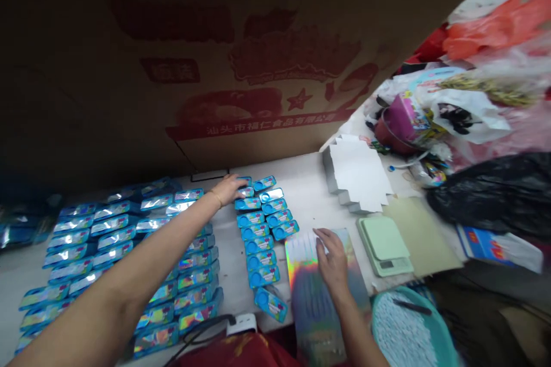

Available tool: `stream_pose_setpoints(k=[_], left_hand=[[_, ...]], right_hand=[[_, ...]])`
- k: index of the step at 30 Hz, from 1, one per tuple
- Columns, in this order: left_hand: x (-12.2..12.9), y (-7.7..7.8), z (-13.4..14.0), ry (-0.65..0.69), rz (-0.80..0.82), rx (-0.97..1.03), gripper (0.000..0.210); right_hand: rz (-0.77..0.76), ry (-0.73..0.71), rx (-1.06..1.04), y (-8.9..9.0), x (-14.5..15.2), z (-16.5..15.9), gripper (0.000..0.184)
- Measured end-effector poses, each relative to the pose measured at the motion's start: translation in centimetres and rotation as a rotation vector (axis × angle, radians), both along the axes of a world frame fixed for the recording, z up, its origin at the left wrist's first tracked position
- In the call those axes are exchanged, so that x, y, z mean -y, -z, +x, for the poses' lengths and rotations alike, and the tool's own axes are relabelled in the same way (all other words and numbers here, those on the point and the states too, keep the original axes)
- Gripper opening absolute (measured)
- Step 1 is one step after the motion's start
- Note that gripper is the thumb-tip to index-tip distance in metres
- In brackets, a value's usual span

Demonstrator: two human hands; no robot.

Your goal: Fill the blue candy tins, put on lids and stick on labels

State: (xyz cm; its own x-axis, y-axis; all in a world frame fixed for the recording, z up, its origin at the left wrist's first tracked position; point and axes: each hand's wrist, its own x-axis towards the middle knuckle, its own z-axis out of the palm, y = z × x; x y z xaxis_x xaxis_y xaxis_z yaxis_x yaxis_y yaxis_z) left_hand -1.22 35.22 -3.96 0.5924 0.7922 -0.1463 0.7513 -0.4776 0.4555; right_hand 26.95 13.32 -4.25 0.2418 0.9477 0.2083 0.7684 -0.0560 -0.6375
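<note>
My left hand (232,188) reaches out to the far end of the middle group of blue packs. Its fingers close around one small blue pack (247,192), partly hidden by them. Below it, two columns of similar packs with round blue marks (257,245) run toward me, and one pack (271,304) lies askew at the near end. My right hand (332,257) rests on a shiny rainbow-coloured holographic sheet (316,321), fingers loosely bent and apart. To the left, under my left forearm, stand many rows of blue packs (114,239).
A large cardboard box (258,86) walls off the back. On the right are a stack of white cut card (357,175), a pale green scale (384,245), a teal basin of small pale pieces (407,332), and a black plastic bag (495,195). A white plug block (241,324) sits at the near edge.
</note>
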Motion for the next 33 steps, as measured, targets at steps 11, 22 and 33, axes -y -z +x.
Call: stream_pose_setpoints(k=[11, 22, 33], left_hand=[[4.4, -2.0, 3.1, -0.179, 0.300, 0.043, 0.038], [18.2, -0.6, 17.4, 0.328, -0.132, 0.142, 0.037], [19.5, 6.8, 24.4, 0.106, -0.140, -0.178, 0.027]], right_hand=[[-0.321, -0.096, 0.382, 6.1, 0.7, 11.3, 0.042], [-0.424, -0.167, 0.359, 7.5, 2.0, 11.0, 0.006], [-0.242, -0.142, 0.242, 9.0, 3.9, 11.2, 0.014]])
